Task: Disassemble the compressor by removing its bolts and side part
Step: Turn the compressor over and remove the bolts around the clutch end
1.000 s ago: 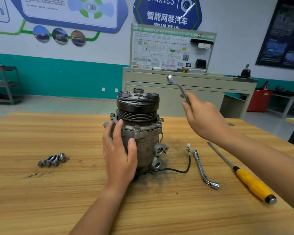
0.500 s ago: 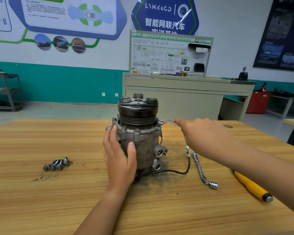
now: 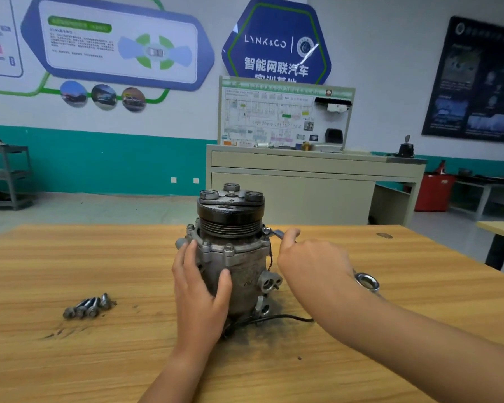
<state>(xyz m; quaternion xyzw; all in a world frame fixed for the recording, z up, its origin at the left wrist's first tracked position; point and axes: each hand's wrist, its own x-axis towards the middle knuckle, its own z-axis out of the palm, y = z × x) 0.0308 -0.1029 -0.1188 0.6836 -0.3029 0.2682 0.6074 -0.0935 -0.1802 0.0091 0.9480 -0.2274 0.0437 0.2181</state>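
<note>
The grey compressor point(image 3: 239, 269) stands upright on the wooden table point(image 3: 70, 257), its black pulley on top. Several bolts point(image 3: 229, 248) still sit in its upper flange. My left hand point(image 3: 200, 289) rests flat against the body's front left, fingers pointing up and thumb on the front. My right hand point(image 3: 312, 263) grips a metal wrench point(image 3: 275, 232), whose tip sits at the bolt on the flange's right side. A socket end point(image 3: 367, 282) shows just past my right wrist. Several removed bolts point(image 3: 88, 306) lie on the table to the left.
A black wire point(image 3: 288, 317) runs from the compressor's base to the right, under my right forearm. Dark grime marks the table around the base. A beige cabinet point(image 3: 303, 181) with a display board stands behind the table.
My right hand brought the wrench down from head height to the flange bolt on the right. The screwdriver and the second wrench are now hidden behind my arm. My left hand stayed put.
</note>
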